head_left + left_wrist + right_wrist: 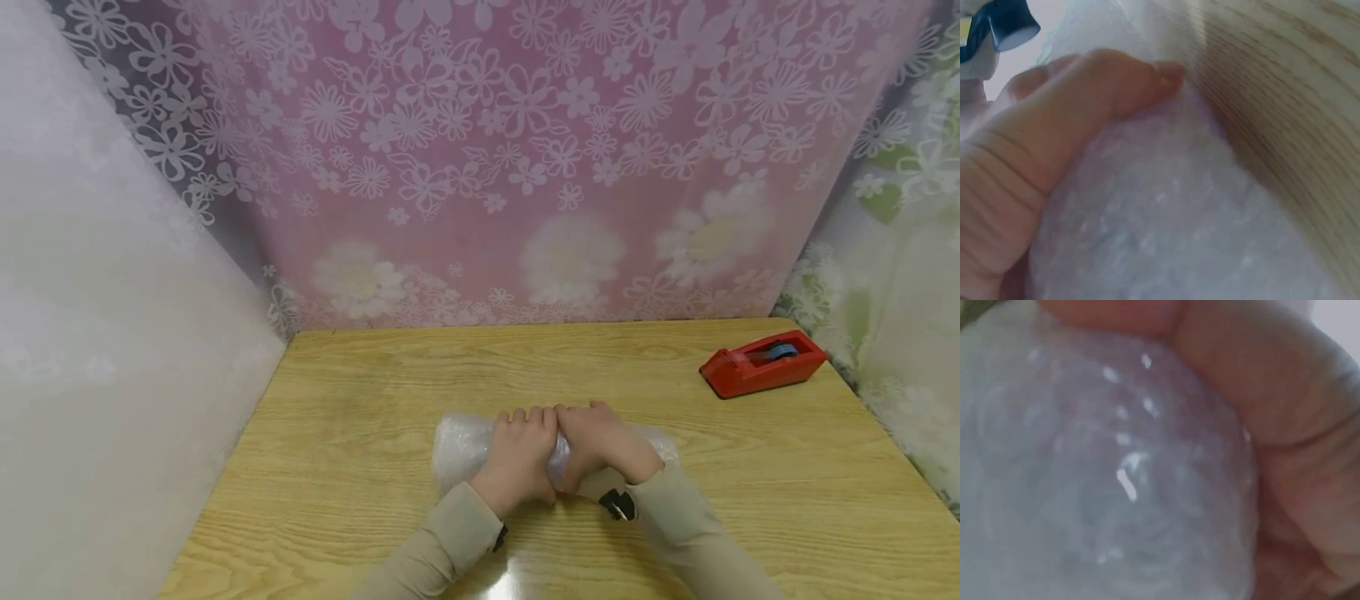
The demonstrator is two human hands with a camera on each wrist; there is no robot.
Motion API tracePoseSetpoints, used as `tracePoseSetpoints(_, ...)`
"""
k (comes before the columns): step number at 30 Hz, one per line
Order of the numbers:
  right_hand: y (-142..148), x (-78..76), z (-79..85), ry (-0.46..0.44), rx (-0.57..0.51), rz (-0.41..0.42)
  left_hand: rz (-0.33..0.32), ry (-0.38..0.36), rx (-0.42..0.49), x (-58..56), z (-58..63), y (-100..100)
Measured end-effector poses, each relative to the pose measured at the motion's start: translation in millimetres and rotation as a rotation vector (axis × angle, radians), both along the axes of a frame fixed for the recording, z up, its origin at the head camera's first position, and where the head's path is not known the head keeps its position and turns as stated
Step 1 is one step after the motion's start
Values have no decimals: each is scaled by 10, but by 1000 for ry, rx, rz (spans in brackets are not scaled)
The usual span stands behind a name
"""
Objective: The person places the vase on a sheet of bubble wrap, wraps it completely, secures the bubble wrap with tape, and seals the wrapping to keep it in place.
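Note:
A roll of bubble wrap (459, 446) lies crosswise on the wooden table, with a purplish tint at its middle. My left hand (519, 457) grips it left of the middle, fingers over the top and thumb along the near side. Close beside it, my right hand (602, 442) grips the roll just right of the middle. In the left wrist view the left thumb (1104, 94) curls across the bubble wrap (1166, 212). The right wrist view shows the right hand (1285, 412) wrapped around the bubbly plastic (1116, 487). What lies inside the wrap is hidden.
A red tape dispenser (765, 363) with a blue-cored tape roll stands at the table's far right corner. The wooden table (360, 392) has a pink flowered curtain (480, 167) behind it and pale sheets on both sides.

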State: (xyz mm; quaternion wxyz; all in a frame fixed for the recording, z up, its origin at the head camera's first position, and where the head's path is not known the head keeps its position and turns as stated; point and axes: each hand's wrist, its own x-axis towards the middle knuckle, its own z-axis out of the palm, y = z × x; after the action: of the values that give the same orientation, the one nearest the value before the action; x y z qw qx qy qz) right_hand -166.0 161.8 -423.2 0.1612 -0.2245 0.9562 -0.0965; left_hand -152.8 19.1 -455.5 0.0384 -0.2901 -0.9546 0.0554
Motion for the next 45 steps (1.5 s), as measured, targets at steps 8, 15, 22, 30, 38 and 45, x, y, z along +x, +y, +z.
tracePoseSetpoints(8,50,-99,23,-143,-61,-21,-14,57,-8,6,-4,4)
tracePoseSetpoints(15,64,-176,42,-225,-79,-17,-20,72,17,0,-17,8)
tracePoseSetpoints(22,104,-232,28,-310,-149,-5,-19,63,32,-22,-16,24)
tracePoseSetpoints(30,113,-271,35,-369,-196,15,4,-7,58,-39,19,32)
tracePoseSetpoints(38,112,-226,58,-319,-187,14,7,-76,78,-65,55,17)
tracePoseSetpoints(45,91,-14,90,-9,-80,12,24,-175,112,-103,63,-3)
